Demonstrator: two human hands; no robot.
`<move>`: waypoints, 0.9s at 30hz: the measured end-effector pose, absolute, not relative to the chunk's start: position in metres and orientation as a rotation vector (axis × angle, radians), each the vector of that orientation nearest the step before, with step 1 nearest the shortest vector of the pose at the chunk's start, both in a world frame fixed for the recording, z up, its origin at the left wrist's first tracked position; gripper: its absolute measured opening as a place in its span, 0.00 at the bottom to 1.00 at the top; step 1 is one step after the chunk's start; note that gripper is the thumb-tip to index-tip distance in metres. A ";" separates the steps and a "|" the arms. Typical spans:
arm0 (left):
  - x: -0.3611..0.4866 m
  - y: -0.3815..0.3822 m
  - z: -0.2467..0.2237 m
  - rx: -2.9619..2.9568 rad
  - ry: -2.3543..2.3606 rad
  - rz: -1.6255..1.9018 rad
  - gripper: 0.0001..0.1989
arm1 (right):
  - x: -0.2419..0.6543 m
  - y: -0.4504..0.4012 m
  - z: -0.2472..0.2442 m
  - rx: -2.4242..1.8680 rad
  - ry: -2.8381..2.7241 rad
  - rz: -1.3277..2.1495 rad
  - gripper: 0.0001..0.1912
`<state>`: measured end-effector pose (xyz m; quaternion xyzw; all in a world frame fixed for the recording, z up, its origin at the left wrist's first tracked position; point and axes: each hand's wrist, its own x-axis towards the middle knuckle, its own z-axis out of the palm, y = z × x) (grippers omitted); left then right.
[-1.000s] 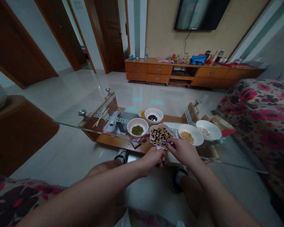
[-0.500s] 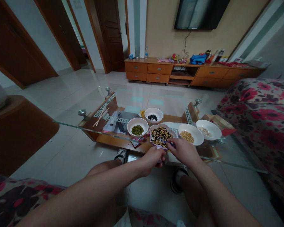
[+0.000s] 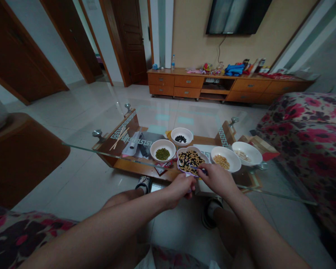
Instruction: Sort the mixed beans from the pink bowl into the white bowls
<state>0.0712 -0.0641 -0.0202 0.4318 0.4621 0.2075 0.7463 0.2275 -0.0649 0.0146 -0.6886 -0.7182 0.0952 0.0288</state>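
Observation:
A flower-shaped bowl (image 3: 179,152) with a pale purple edge holds mixed black and tan beans (image 3: 190,160). My left hand (image 3: 182,188) is closed at its near rim, apparently gripping it; the fingertips are mostly hidden. Pinched in my right hand (image 3: 217,179) is a thin purple-blue tool (image 3: 195,168), its tip among the beans; its exact kind is too small to tell. Around the bowl stand a white bowl of green beans (image 3: 154,150), one of black beans (image 3: 173,133), and one of tan beans (image 3: 235,163).
Another white bowl (image 3: 254,153) with a few pale pieces stands at the right. Everything rests on a glass-topped table (image 3: 84,148) with a wooden shelf beneath. Chopsticks (image 3: 119,139) lie at the left. A flowered sofa (image 3: 310,123) borders the right side; a TV cabinet (image 3: 187,82) stands behind.

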 end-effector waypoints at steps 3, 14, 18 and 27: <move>0.071 -0.064 -0.021 0.958 1.011 0.455 0.03 | 0.227 -0.065 0.015 -2.117 -2.219 0.288 0.17; 0.069 -0.064 -0.021 0.982 0.992 0.457 0.04 | 0.229 -0.065 0.013 -2.116 -2.208 0.283 0.16; 0.070 -0.064 -0.022 0.978 1.000 0.453 0.04 | 0.229 -0.065 0.014 -2.116 -2.211 0.294 0.16; 0.070 -0.064 -0.020 0.986 1.003 0.459 0.05 | 0.229 -0.065 0.013 -2.114 -2.216 0.286 0.17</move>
